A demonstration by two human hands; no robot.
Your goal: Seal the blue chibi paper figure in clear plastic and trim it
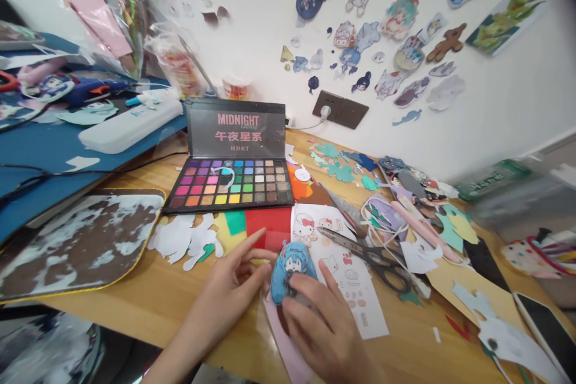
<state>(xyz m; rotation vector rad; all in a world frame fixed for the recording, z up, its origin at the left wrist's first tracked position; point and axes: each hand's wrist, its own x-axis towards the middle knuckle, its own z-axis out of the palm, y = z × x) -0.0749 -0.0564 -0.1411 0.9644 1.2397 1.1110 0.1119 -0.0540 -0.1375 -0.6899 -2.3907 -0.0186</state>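
Observation:
A small figure with long blue hair [281, 270], which looks like a decorated paper cut-out, is tilted above the table in front of me. My right hand [319, 318] grips it, with fingertips pressed on its front over the dark outfit. At its left edge is my left hand [229, 282], the fingers apart and slightly curved; the fingertips reach the blue hair, and whether they touch it I cannot tell. Under and beside the figure lie a printed sheet of cartoon drawings [360, 288], a red sheet [267, 225] and a pink strip [285, 342].
An open eyeshadow palette [234, 207] stands behind my hands. Black-handled scissors [369, 255] lie on the right among paper scraps [342, 171]. To the left are a stained tray [81, 240] and white cut-outs [184, 240]. A phone [544, 330] rests far right.

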